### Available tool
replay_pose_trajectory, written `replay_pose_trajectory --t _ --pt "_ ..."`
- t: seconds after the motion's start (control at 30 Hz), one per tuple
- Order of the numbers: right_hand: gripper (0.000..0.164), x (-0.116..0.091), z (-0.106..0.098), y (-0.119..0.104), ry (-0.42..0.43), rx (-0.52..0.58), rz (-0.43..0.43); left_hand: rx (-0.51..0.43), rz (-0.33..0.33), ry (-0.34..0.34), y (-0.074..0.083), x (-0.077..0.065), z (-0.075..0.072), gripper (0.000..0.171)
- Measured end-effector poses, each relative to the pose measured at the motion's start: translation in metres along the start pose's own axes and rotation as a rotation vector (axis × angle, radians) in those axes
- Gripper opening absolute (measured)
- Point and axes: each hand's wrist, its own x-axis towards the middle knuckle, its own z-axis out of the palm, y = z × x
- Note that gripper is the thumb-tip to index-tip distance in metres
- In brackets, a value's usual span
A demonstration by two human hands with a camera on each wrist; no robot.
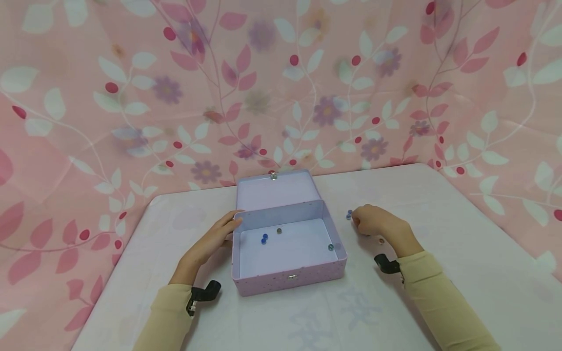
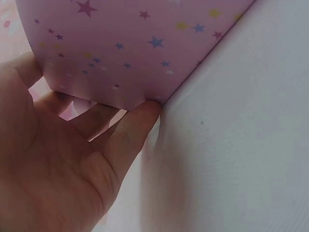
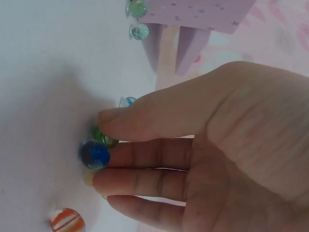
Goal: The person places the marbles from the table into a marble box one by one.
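My left hand (image 1: 213,240) holds the back left corner of an open lilac box (image 1: 290,285), whose starred side (image 2: 120,53) fills the top of the left wrist view. Inside the box lie two blue marbles (image 1: 264,239), a dark greenish marble (image 1: 279,231) and another greenish marble (image 1: 331,247). My right hand (image 1: 373,224) is down at the table, to the right of the box. Its thumb and fingers pinch a green marble (image 3: 107,139), which the thumb partly hides. A dark blue marble (image 3: 95,155) sits right at the fingertips.
Behind the box lies its opened lid (image 1: 278,190). An orange and white marble (image 3: 67,221) rests on the white table (image 1: 184,214) near my right hand. Beyond it are small bluish marbles (image 1: 349,215) and clear marbles (image 3: 139,31). A floral curtain (image 1: 281,97) hangs behind.
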Motion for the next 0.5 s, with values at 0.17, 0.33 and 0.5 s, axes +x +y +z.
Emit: replay_pose_trajectory --t 0.17,0.33,0.5 --pt "0.018 0.0011 0.0005 -0.0008 -0.008 0.023 0.001 0.004 -0.005 0.003 0.0001 0.0 0.0 0.057" --pt "0.014 0.0037 0.0014 -0.0013 0.001 0.031 0.009 -0.007 -0.004 -0.001 -0.0006 0.0004 -0.0009 0.057" --pt "0.011 0.0039 0.0006 -0.0042 0.01 0.042 0.004 -0.017 -0.001 0.0 -0.0018 0.0023 -0.0006 0.06"
